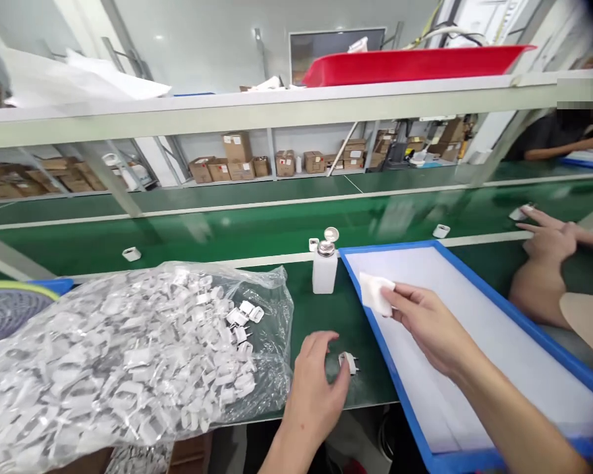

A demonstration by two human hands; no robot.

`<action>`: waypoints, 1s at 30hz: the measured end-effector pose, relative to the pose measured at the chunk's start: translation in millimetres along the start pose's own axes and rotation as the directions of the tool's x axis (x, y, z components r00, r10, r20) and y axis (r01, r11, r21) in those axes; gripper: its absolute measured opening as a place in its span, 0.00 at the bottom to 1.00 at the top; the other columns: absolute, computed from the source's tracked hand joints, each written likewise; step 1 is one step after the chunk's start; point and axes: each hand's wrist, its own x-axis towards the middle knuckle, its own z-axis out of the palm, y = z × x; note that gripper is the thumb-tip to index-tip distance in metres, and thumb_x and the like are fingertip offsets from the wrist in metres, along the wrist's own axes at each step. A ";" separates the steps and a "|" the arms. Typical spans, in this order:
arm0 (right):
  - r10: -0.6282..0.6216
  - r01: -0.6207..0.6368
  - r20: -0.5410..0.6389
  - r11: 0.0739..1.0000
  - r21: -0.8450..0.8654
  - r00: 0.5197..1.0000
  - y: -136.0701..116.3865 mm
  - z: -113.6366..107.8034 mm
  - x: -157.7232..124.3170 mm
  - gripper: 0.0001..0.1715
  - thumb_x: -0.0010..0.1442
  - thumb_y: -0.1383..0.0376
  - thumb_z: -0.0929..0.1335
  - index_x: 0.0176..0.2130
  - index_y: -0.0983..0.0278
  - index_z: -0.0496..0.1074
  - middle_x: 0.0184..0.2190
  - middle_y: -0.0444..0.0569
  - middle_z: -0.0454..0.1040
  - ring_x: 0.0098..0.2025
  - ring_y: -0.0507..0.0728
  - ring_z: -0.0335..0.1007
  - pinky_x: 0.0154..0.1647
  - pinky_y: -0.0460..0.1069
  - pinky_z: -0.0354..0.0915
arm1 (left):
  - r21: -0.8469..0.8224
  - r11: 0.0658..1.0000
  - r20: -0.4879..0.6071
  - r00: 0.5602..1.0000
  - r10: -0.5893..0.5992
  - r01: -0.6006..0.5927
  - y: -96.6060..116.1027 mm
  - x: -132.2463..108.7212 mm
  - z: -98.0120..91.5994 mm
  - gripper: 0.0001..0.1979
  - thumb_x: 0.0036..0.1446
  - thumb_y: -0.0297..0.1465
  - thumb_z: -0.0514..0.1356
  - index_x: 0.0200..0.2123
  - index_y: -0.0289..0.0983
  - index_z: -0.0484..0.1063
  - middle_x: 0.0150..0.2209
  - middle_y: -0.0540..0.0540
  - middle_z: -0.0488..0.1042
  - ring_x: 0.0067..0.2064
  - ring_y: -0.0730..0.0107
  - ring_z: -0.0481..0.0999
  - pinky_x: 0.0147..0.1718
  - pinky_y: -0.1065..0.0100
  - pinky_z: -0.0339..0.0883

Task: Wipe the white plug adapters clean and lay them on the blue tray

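Note:
My left hand [319, 378] is low over the green table, fingers curved and apart, with nothing between them. Just beside its thumb lies a white plug part [348, 363] with two metal pins pointing right. In my right hand [427, 322], a folded white cloth [377, 293] is pinched between thumb and fingers, above the left edge of a blue-rimmed tray [393, 359] with a white lining. A white pump bottle [325, 268] with its metal lid tipped up stands between my hands, farther back. To the left, a clear plastic bag [271, 375] spreads out, full of white plug parts [138, 359].
White housings [132, 254] sit spaced along the green belt [237, 227] behind the table. Another person's hand [551, 237] touches a white part at the right. Overhead runs a shelf [257, 105] bearing a red tray [415, 66]. A round basket [14, 306] stands far left.

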 end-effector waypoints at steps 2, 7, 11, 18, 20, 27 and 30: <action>0.024 -0.025 -0.028 0.999 -0.043 0.999 9.4 1.4 -24.6 0.24 0.62 0.46 0.68 0.35 0.64 0.77 0.30 0.49 0.75 0.34 0.57 0.71 0.37 0.51 0.68 | -0.009 0.998 0.105 0.993 -0.055 0.056 -16.6 -10.0 8.1 0.27 0.56 0.28 0.65 0.60 0.38 0.69 0.57 0.37 0.73 0.56 0.49 0.72 0.55 0.50 0.68; -0.254 0.144 -0.193 0.880 -0.452 0.948 47.8 34.3 -72.8 0.17 0.70 0.59 0.62 0.43 0.63 0.78 0.38 0.51 0.74 0.37 0.58 0.72 0.39 0.52 0.68 | -0.014 0.999 0.160 0.986 0.041 -0.039 -31.7 -5.9 18.0 0.20 0.60 0.23 0.61 0.56 0.40 0.73 0.53 0.42 0.77 0.56 0.54 0.72 0.57 0.52 0.67; -0.464 0.253 -0.157 0.700 -0.668 0.872 85.0 76.4 -97.1 0.21 0.71 0.69 0.58 0.57 0.67 0.71 0.44 0.57 0.73 0.45 0.60 0.75 0.45 0.54 0.73 | 0.001 0.995 0.181 0.978 0.102 -0.104 -34.1 -2.0 11.4 0.19 0.58 0.16 0.56 0.47 0.40 0.75 0.44 0.45 0.78 0.48 0.59 0.74 0.47 0.59 0.72; -0.451 0.423 0.123 0.661 -0.620 0.884 114.9 92.4 -114.4 0.27 0.70 0.76 0.57 0.66 0.70 0.60 0.39 0.55 0.70 0.38 0.58 0.74 0.38 0.53 0.76 | 0.018 0.992 0.196 0.974 0.116 -0.122 -43.7 -3.4 9.0 0.25 0.54 0.11 0.47 0.43 0.37 0.76 0.37 0.45 0.73 0.40 0.65 0.74 0.36 0.69 0.75; -0.507 0.493 0.179 0.597 -0.633 0.843 117.2 89.4 -117.2 0.26 0.69 0.78 0.58 0.64 0.74 0.62 0.36 0.54 0.69 0.34 0.58 0.72 0.34 0.53 0.75 | 0.020 0.990 0.202 0.970 0.135 -0.142 -44.1 -1.9 9.7 0.23 0.55 0.12 0.48 0.42 0.36 0.76 0.37 0.44 0.74 0.41 0.65 0.74 0.35 0.70 0.74; -0.511 0.463 0.113 0.636 -0.617 0.852 112.3 90.9 -107.5 0.19 0.69 0.75 0.59 0.54 0.72 0.71 0.34 0.53 0.68 0.31 0.57 0.71 0.29 0.52 0.70 | 0.026 0.987 0.213 0.966 0.148 -0.157 -39.4 -0.9 7.0 0.22 0.56 0.13 0.49 0.43 0.38 0.76 0.37 0.45 0.74 0.42 0.64 0.73 0.36 0.70 0.75; -0.412 0.380 0.062 0.756 -0.533 0.909 108.5 91.3 -102.7 0.21 0.71 0.72 0.58 0.57 0.69 0.71 0.37 0.53 0.69 0.35 0.58 0.73 0.33 0.52 0.70 | 0.023 0.991 0.217 0.968 0.125 -0.133 -38.4 -1.9 7.3 0.24 0.56 0.13 0.48 0.47 0.39 0.75 0.40 0.45 0.73 0.42 0.66 0.74 0.39 0.69 0.76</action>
